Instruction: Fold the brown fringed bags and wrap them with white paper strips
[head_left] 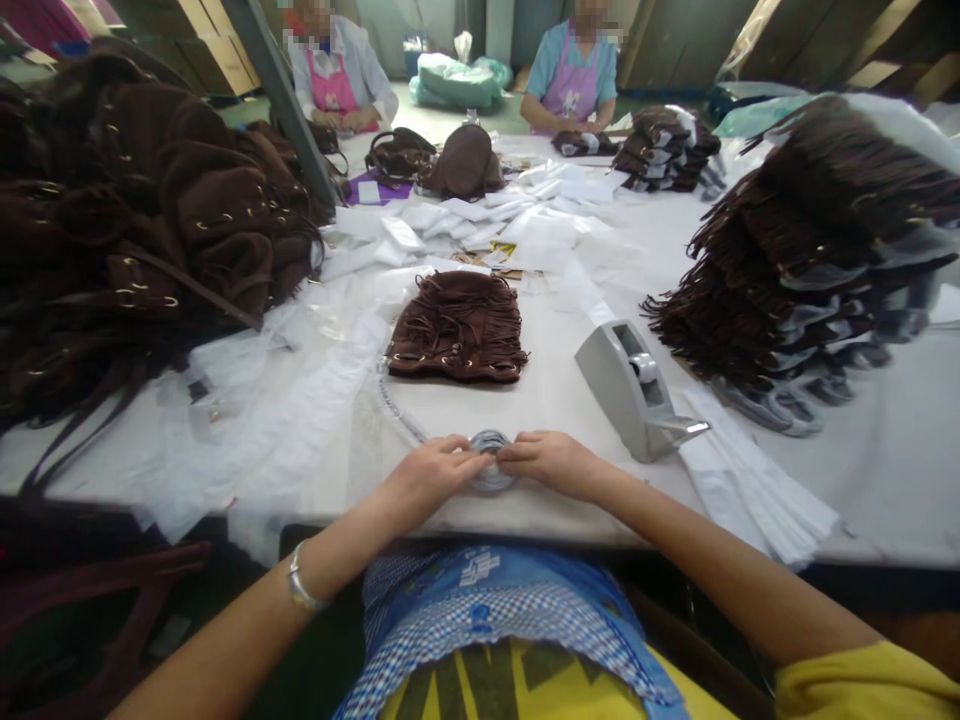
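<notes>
Near the front edge of the table, my left hand point(446, 468) and my right hand point(544, 460) meet over a small greyish coil of bag strap point(491, 440). Fingers of both hands are closed on the coil from either side. From it a grey, chain-like length of strap, seemingly wrapped in clear plastic, curves up and left to a dark brown fringed bag point(457, 325). That bag lies flat just beyond my hands, with gold eyelets along its near edge. To the right of my right hand stands a grey tape dispenser point(630, 385).
Brown bags point(187, 190) are heaped at the left. Wrapped fringed bags point(817, 220) are stacked at the right. White paper strips point(757, 480) lie beside the dispenser, with loose white sheets point(487, 215) farther back. Two people in aprons sit across the table.
</notes>
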